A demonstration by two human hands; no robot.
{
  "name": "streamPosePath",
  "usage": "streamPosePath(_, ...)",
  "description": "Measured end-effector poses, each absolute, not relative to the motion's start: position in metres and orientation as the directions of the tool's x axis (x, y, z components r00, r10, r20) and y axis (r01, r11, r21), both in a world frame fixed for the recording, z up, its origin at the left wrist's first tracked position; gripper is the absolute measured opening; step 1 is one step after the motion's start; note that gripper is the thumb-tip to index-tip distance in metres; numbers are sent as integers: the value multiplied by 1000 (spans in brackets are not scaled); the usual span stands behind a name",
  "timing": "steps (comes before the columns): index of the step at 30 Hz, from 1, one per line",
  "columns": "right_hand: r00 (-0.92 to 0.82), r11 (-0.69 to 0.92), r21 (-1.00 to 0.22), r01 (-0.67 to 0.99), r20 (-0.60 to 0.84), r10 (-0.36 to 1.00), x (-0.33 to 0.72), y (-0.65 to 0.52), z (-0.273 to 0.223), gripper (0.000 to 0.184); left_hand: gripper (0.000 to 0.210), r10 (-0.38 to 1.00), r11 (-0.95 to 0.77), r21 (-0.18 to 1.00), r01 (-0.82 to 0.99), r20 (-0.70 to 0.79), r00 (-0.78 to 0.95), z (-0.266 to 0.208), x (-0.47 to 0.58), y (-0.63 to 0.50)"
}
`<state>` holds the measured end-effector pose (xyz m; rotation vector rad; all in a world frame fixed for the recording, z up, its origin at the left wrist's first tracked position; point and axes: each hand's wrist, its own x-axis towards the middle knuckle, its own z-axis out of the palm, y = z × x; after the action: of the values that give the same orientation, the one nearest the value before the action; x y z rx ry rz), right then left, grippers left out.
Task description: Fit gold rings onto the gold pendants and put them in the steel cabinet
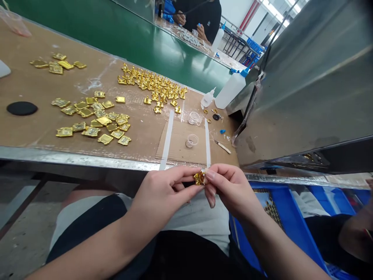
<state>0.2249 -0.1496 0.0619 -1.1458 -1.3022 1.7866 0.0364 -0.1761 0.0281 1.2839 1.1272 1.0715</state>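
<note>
In front of the bench edge, a small gold metal piece with a rounded, ring-like part (199, 178) is held between both hands. My left hand (163, 188) pinches it from the left between thumb and fingers. My right hand (230, 184) is closed on its right side, the thumb pressed near a small pale bit whose kind I cannot make out. Just beyond the hands lies a taped cardboard sheet (180, 136) bearing a small round dish (189, 143). Flat gold plates (100, 112) lie scattered at the left, and upright gold pieces (157, 85) are clustered further back.
A large white bottle (231, 89) and a small glue bottle (208, 98) stand at the back right, near a metal housing (309, 89). A knife-like tool (223, 147) and a black disc (22, 108) lie on the bench. Blue trays (287, 217) are at the right. Another person (201, 15) sits opposite.
</note>
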Motion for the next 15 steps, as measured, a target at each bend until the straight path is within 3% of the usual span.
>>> streamPosePath(15, -335, -203, -953, 223, -271, 902, 220, -153, 72, 36, 22, 980, -104, 989, 106, 84, 179, 28, 31, -178)
